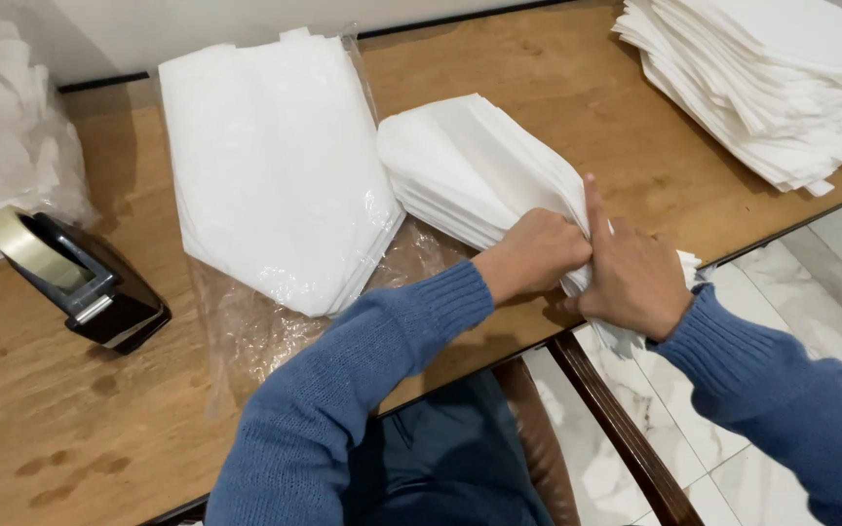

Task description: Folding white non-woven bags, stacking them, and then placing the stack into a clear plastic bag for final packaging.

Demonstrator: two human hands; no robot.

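A stack of white folded sheets lies at the middle of the wooden table, reaching to its front edge. My left hand is closed on the near end of this stack. My right hand presses against the same end from the right, its index finger pointing up along the sheets. Both arms wear blue knitted sleeves. The near corner of the stack is hidden under my hands.
A clear plastic bag with white sheets lies left of the stack. A black tape dispenser stands at the left. A tall pile of white sheets fills the far right corner. A crumpled plastic bag sits far left. Marble floor shows right.
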